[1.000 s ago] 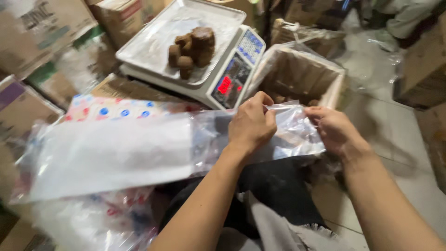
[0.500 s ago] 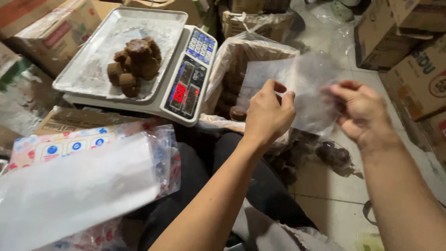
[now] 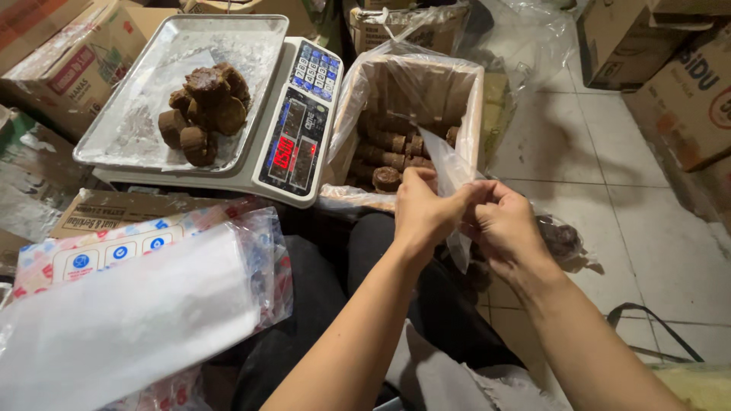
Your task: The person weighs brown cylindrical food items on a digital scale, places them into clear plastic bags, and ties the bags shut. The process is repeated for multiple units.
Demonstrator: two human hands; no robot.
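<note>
While both forearms reach forward over the lap, the left hand and right hand meet close together, fingers of each pinched shut on a thin clear plastic bag, which stands between them and rises toward the box beyond. Near left, a pack of clear bags lies on the lap side. Beyond the hands, a plastic-lined cardboard box holds brown round blocks. To its left sits a digital scale, red display lit, its metal tray bearing a small heap of brown blocks. Cardboard cartons stand farthest off.
</note>
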